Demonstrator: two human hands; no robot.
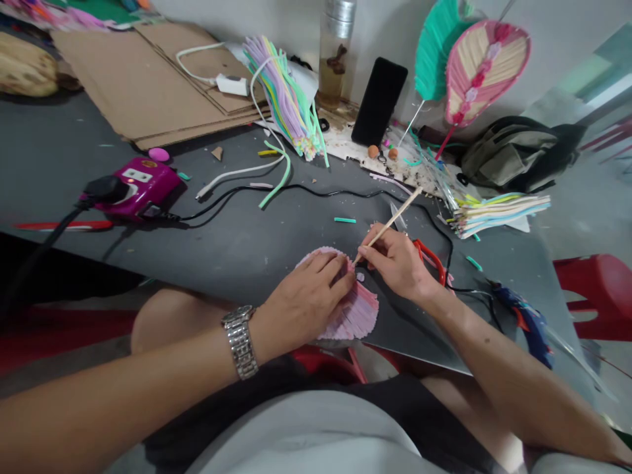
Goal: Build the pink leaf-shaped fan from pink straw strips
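A pink fan-shaped craft piece of pipe cleaners (356, 316) lies on the grey tabletop, its rounded edge fringed. My left hand (306, 296) grips it from above, with the fingers over its upper part. My right hand (395, 260) pinches a thin wooden stick (390, 225) near its lower end, and the stick's tip reaches the fan's top near my left fingertips. A small pale scrap (360, 277) lies by the tip. Red-handled scissors (428, 261) sit just beyond my right hand, partly hidden by it.
Black cables cross the table from a magenta power unit (135, 187). Bundled pipe cleaners (281, 99), (501, 214) lie at the back, by cardboard sheets (148, 85), a phone (379, 101) and finished fans (486, 72). A blue glue gun (528, 319) sits at the right edge.
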